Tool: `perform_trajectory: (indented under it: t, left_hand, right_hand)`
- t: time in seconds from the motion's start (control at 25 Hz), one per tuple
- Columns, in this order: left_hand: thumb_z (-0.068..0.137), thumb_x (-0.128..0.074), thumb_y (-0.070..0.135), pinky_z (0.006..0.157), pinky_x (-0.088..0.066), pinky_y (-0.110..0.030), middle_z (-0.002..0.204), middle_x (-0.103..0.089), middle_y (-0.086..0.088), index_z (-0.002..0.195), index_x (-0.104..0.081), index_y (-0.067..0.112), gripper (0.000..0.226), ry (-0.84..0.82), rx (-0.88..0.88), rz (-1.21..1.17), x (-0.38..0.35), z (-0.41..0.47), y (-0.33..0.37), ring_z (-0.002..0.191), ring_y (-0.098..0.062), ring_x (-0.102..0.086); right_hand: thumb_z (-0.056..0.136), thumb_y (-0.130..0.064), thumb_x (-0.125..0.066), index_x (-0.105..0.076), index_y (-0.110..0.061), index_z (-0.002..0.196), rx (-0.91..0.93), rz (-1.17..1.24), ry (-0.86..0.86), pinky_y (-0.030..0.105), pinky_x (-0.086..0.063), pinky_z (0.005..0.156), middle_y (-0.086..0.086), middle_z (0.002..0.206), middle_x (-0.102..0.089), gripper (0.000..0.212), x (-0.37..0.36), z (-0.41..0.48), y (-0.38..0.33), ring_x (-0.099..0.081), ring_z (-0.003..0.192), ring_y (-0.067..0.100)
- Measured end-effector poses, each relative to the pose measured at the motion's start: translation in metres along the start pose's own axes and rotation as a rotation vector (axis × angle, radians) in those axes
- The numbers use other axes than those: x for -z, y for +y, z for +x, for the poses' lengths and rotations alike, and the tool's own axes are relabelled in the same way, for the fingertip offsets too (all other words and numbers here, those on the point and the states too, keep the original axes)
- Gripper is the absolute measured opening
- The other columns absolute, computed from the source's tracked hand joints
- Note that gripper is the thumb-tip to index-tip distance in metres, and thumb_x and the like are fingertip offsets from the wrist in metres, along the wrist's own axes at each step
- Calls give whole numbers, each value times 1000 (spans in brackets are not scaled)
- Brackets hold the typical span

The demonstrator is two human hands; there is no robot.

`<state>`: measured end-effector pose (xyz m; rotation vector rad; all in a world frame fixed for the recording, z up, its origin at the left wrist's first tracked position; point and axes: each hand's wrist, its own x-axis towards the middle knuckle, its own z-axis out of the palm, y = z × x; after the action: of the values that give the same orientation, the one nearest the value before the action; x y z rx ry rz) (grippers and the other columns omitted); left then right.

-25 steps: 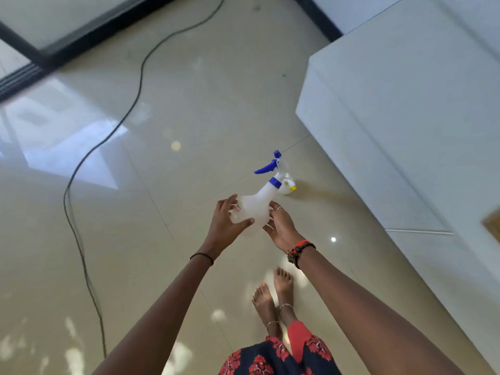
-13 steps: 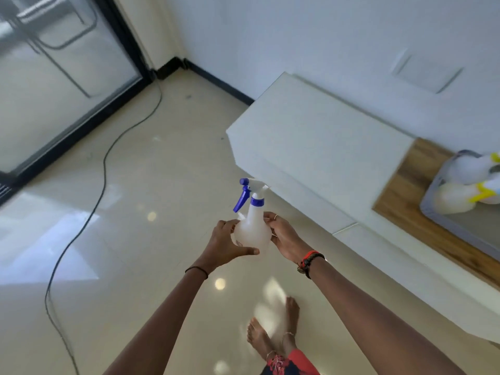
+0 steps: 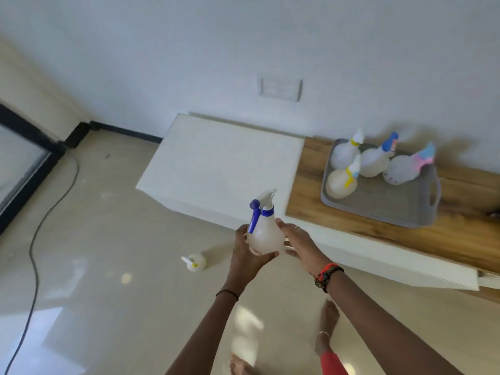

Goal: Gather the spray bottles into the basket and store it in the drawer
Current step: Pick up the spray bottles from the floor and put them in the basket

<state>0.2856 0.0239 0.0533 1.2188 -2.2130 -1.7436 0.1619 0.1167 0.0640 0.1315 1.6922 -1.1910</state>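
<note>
I hold a translucent spray bottle with a blue trigger upright between both hands, above the floor in front of the cabinet. My left hand cups its left side and base; my right hand presses its right side. A grey basket sits on the wooden cabinet top to the right, with several spray bottles standing in its far end. Another small bottle with a yellow collar lies on the floor left of my hands.
A low white cabinet stands against the wall, its drawer front below the wooden top. A black cable runs across the glossy floor at left. My bare feet are below my arms.
My view has swung up and right, bringing the basket and its bottles fully into sight. The bottle in my hands has moved closer to the cabinet. The floor bottle has come back into view.
</note>
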Motion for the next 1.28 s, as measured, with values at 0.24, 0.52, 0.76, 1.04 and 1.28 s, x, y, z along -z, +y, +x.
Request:
perform_trajectory:
  t: [0.24,0.52,0.76,1.04,1.28]
  left_hand:
    - [62,-88,21,73,-49,-4,116,-44,27,125,-31,31,86,-90,-85,-35,-130,50,81,104,17,-52]
    - [76,-75,6,98,-36,-14,139,-35,0,146,-27,12,85,-226,-163,108,-235,78,133,127,-7,-34]
    - [80,-47,-15,108,-42,-32,133,-34,-11,149,-24,19,80,-259,-48,94,-283,93,139,122,-25,-47]
    - [87,-44,-11,115,-33,-36,145,-37,-11,145,-34,11,63,-316,111,-6,-315,129,133,136,-25,-35]
    - [89,-47,-6,101,-46,-30,121,-59,8,139,-44,18,55,-293,240,-199,-331,155,115,117,-16,-53]
  right_hand:
    - [89,-53,-53,-60,-21,122,16,225,73,34,-58,81,1,117,-66,47,144,21,-29,-66,106,24]
    - [93,-37,-56,-65,-26,108,35,446,207,16,-53,51,-3,97,-71,21,267,47,-31,-67,85,10]
    - [96,-28,-52,-62,-29,101,21,459,227,20,-53,58,-2,100,-67,11,312,75,-30,-63,91,13]
    - [99,-20,-46,-51,-9,119,24,392,224,22,-48,68,0,88,-55,23,332,116,-27,-54,84,13]
    - [99,-19,-46,-54,-1,121,19,365,284,38,-49,87,21,112,-57,29,325,152,-19,-53,101,28]
